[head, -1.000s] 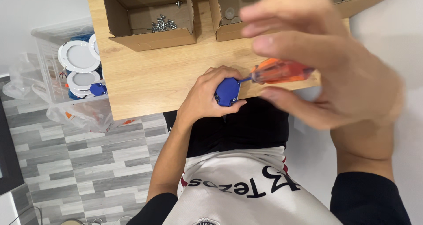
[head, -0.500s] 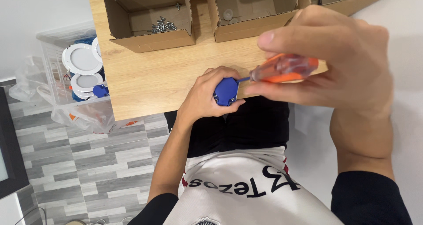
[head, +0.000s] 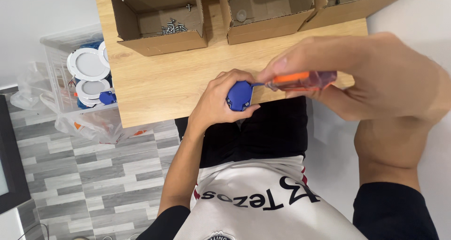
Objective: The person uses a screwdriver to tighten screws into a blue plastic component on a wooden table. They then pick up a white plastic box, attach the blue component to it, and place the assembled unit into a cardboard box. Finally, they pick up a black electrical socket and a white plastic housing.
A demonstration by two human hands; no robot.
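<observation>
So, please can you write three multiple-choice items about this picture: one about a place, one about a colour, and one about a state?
1. Where do the loose screws lie?
A. In the leftmost cardboard box
B. On the floor
C. In the plastic bin

2. What colour is the handle of the screwdriver?
A. Green
B. Orange
C. Black

3. How is the small blue part held?
A. It lies free on the table
B. It hangs from a hook
C. The left hand grips it at the table edge

Answers:
1 A, the screws sit on the bottom of the leftmost cardboard box.
2 B, the handle in the right hand is orange.
3 C, the left hand closes around the part by the wooden table edge.
</observation>
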